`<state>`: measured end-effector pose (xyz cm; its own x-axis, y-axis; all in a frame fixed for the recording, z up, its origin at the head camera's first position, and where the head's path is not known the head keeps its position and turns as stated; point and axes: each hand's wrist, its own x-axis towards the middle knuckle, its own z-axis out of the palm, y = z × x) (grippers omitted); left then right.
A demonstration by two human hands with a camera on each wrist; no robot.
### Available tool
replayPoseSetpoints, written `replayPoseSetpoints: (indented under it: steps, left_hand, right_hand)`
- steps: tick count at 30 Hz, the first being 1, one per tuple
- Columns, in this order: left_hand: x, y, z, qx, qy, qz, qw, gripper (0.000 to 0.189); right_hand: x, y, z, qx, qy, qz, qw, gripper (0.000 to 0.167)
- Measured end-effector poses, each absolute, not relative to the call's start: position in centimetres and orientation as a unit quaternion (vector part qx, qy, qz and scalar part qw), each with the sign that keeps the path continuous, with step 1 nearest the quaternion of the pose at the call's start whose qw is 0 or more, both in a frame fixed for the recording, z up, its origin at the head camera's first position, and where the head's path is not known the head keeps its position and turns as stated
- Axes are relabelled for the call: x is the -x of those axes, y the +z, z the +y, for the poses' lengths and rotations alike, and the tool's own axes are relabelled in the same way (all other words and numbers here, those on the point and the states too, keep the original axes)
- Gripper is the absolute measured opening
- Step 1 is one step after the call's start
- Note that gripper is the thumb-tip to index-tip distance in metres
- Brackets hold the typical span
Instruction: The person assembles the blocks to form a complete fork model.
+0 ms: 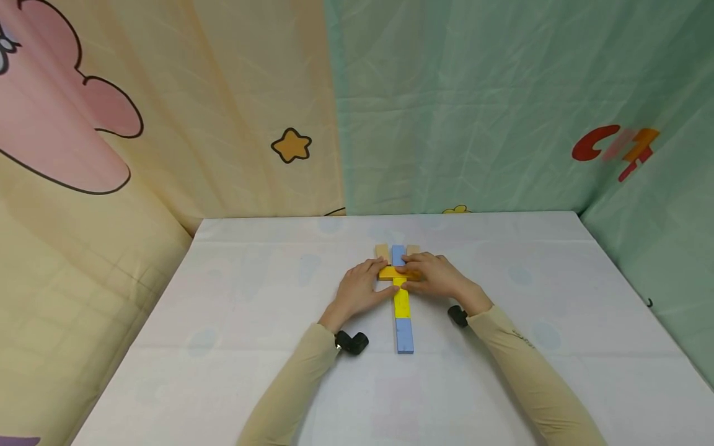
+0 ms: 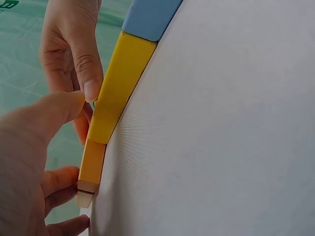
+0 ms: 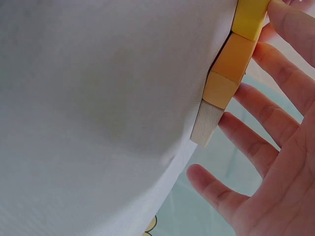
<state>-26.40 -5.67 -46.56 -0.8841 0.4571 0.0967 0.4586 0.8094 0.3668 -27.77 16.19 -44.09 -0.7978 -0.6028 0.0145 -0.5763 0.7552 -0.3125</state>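
A flat row of wooden blocks lies on the table, with a blue block (image 1: 404, 336) nearest me and a yellow block (image 1: 401, 303) beyond it. An orange block (image 1: 386, 273) crosses the yellow block's far end. Past it lie another blue block (image 1: 398, 254) and two natural-wood blocks (image 1: 382, 253), one on each side. My left hand (image 1: 359, 289) has its fingers at the crosspiece's left end and its thumb by the yellow block. My right hand (image 1: 437, 275) covers the crosspiece's right part; in the right wrist view its extended fingers (image 3: 256, 140) lie along the blocks.
A white patterned cloth covers the table (image 1: 223, 297). Printed curtains (image 1: 251, 74) hang behind and along both sides. Each wrist carries a black camera (image 1: 351, 342) close above the cloth.
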Motion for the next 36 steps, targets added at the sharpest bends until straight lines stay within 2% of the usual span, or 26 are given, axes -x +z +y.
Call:
replayPoseSetpoints:
  steps: [27,36]
  left_hand:
    - [25.99,-46.55,-5.81,0.233,-0.201,-0.951,0.015,0.069]
    - [26.26,-46.21,-5.21,0.222,-0.198,-0.955,0.005,0.055]
  right_hand:
    - [27.29,-43.48,15.76,0.323,-0.157,0.932,0.038,0.045]
    - [27.58,-43.85,16.04,0.321,-0.158,0.933,0.037,0.045]
